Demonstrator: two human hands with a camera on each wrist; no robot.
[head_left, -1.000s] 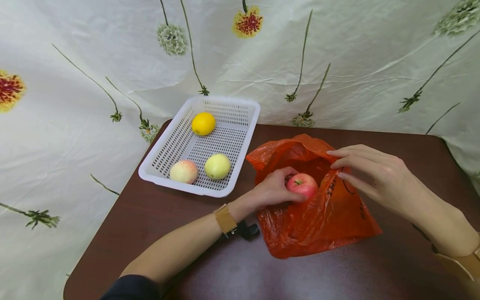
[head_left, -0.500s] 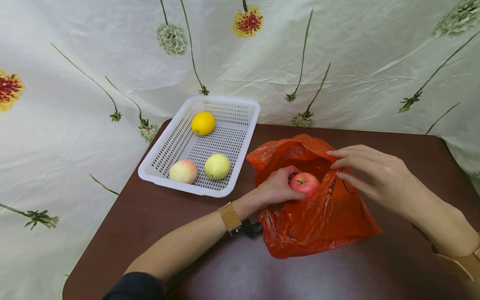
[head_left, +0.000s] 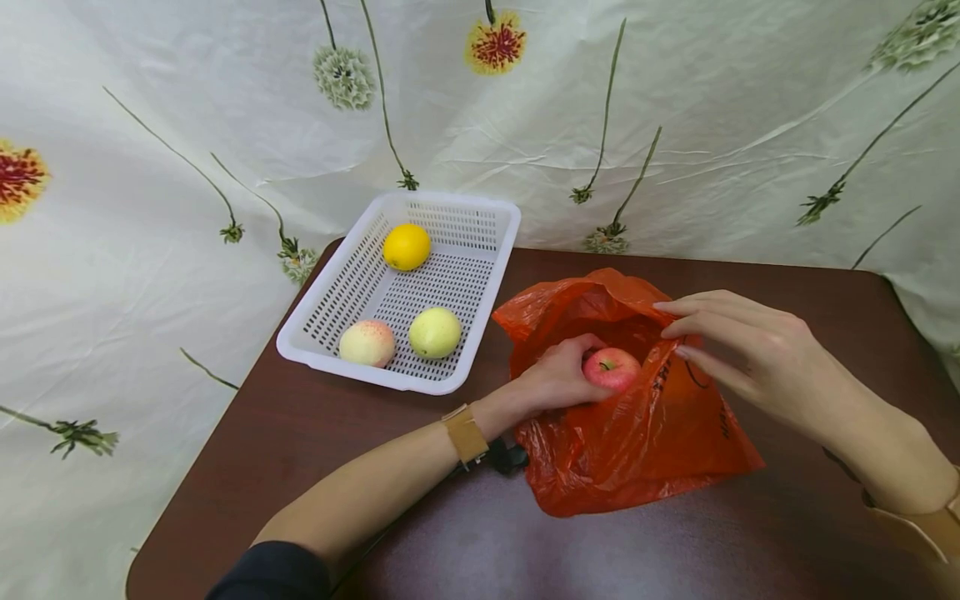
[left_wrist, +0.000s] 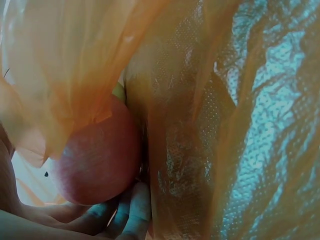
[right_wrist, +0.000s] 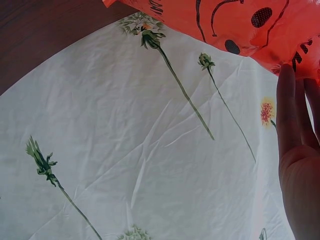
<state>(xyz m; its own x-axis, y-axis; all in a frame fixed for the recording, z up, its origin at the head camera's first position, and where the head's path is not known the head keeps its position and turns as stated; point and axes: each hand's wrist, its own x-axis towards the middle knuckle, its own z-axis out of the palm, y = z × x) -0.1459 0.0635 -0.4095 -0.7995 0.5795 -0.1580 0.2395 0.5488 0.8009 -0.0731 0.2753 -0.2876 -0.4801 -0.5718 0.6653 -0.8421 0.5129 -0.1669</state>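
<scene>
Red plastic makes up the thin, crumpled bag (head_left: pixel 637 450) nearest us, lying on the dark table (head_left: pixel 315 467) with its mouth gaping. Our left hand (head_left: pixel 558 373) reaches into that mouth, fingers and thumb curled round a red apple (head_left: pixel 612 368), which sits inside, close to the rim. Our right hand (head_left: pixel 757 350) pinches the rim on its own side and props the opening. We judge that if this pinch slips, the limp film could fold over hand and fruit; if the apple is let go so near the rim, it could roll out; and the plastic could catch on our left wristband (head_left: pixel 465 433) as the arm comes away. We cannot tell what else the bag holds: the left wrist view shows only a yellow-green sliver behind the apple. Beyond, a white slotted basket (head_left: pixel 486 302) holds a peach (head_left: pixel 367 343) and a pale green fruit (head_left: pixel 435 333) toward its near side, and a yellow fruit (head_left: pixel 407 247) toward the far side. Its left rim reaches the table's edge, so a knock could tip it. Farthest hangs a flower-printed cloth (head_left: pixel 712 192).
</scene>
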